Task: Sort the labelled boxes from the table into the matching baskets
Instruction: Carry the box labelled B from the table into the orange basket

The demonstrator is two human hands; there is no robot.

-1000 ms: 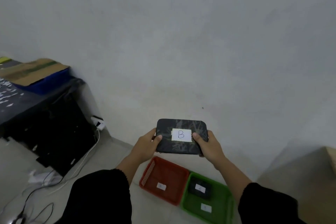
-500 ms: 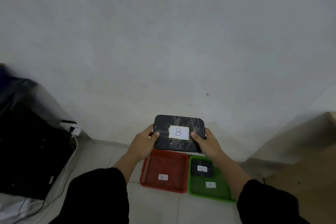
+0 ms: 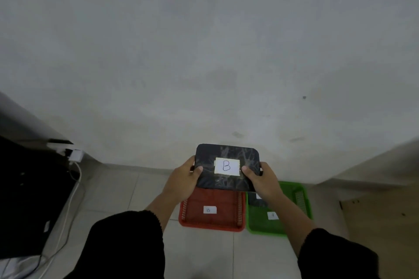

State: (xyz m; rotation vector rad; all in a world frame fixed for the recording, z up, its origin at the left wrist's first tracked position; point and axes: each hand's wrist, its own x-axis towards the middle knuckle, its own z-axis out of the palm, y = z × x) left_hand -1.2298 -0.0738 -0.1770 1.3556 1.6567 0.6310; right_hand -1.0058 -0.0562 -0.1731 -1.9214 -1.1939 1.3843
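I hold a flat black box (image 3: 226, 154) with a white label marked B, level and in the air. My left hand (image 3: 183, 180) grips its left edge and my right hand (image 3: 264, 180) its right edge. Below it on the floor lies a red basket (image 3: 188, 222) with a small B label inside. Beside it on the right lies a green basket (image 3: 299, 192) with a white label; a dark box (image 3: 257, 202) in it is mostly hidden by my right wrist.
Both baskets sit on pale floor tiles against a grey wall (image 3: 204, 52). A black piece of furniture (image 3: 27, 199) stands at the left with a white plug (image 3: 76, 155) and cables. A beige surface (image 3: 385, 210) is at the right.
My view has swung right and downward, so the baskets now sit squarely below the box. The box stays held in both hands, now over the red basket's far edge.
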